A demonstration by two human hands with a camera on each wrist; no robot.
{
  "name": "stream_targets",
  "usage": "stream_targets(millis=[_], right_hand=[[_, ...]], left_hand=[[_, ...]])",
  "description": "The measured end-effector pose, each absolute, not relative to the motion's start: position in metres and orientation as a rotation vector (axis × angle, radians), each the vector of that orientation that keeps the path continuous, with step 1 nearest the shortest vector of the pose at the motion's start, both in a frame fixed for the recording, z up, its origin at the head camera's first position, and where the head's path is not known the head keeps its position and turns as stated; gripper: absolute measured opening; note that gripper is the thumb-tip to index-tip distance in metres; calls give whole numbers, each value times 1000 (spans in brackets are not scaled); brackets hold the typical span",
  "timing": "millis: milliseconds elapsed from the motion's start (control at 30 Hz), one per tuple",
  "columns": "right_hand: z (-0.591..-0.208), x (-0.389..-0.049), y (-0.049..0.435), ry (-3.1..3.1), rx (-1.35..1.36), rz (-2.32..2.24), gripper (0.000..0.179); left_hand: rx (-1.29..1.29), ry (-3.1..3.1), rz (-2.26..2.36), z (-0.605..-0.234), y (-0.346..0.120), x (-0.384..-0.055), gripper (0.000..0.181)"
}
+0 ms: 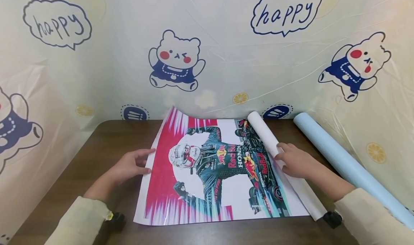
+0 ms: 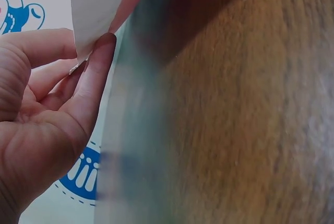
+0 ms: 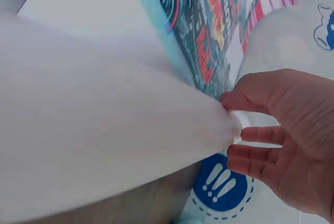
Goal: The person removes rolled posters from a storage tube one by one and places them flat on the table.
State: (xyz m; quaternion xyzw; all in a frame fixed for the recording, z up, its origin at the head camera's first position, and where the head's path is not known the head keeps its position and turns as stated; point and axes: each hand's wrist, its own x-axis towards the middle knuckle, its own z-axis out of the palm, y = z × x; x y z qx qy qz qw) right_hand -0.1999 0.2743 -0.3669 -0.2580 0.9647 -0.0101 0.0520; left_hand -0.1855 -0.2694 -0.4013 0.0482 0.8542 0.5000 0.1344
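A printed poster (image 1: 223, 158) of a racing driver with arms raised and a race car lies partly unrolled across the table. Its right part is still wound into a white roll (image 1: 263, 131). At the left edge, my left hand (image 1: 129, 164) pinches the paper; the left wrist view shows the white back of the poster (image 2: 99, 10) between thumb and fingers. On the other side, my right hand (image 1: 295, 161) grips the white roll, thumb on the printed side and fingers around the outer side, as the right wrist view shows. The poster's far left corner curls up off the table.
A light blue roll (image 1: 343, 158) lies slantwise on the table to the right of my right hand. The brown wooden table (image 1: 106, 140) backs onto a hanging cloth (image 1: 226, 65) printed with bears and "happy" bubbles.
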Motion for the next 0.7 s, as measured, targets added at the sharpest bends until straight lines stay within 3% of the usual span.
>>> stream_targets(millis=[333, 533, 700], right_hand=[[-370, -199, 288, 2973, -668, 57, 56], [-370, -196, 295, 2967, -613, 101, 51], [-362, -196, 316, 2922, -516, -121, 45]], left_hand=[[122, 2473, 1451, -404, -273, -186, 86], [83, 2475, 1434, -404, -273, -184, 88], [87, 2451, 1456, -407, -278, -182, 87]])
